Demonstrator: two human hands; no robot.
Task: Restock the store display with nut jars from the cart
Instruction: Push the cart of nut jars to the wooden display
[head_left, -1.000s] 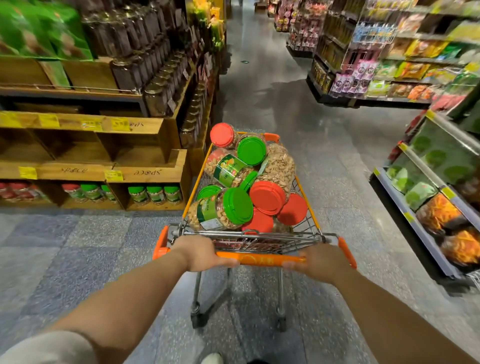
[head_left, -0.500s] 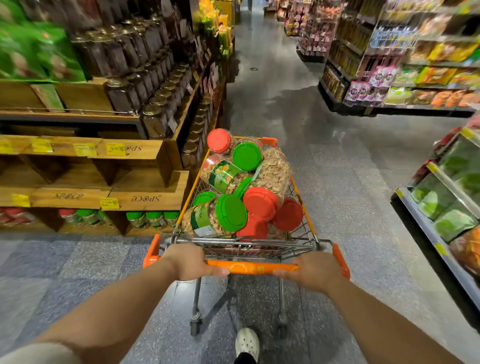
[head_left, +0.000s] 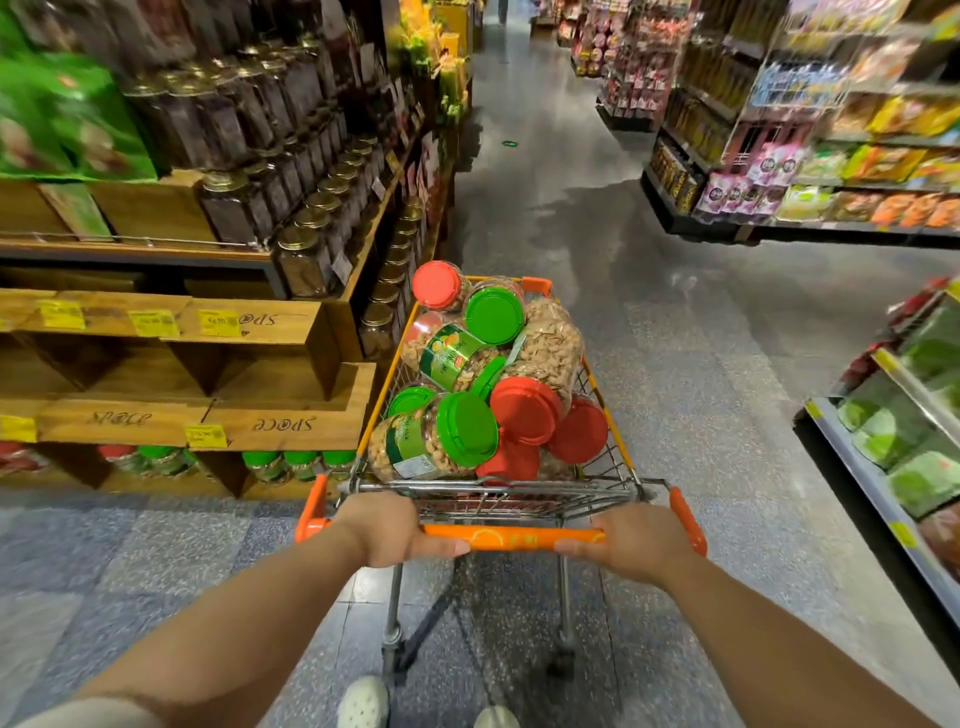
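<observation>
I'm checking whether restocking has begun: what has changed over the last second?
The cart has rolled forward along the aisle, drawing level with the wooden display on the left. Nothing was picked up or released. The left hand and right hand still grip the orange handle, and the nut jars remain piled in the cart.

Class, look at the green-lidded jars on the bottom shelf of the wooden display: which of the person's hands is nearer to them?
Left. The left hand grips the cart handle at its display-side end, beside the green-lidded jars. The right hand grips the far end, away from them.
</observation>
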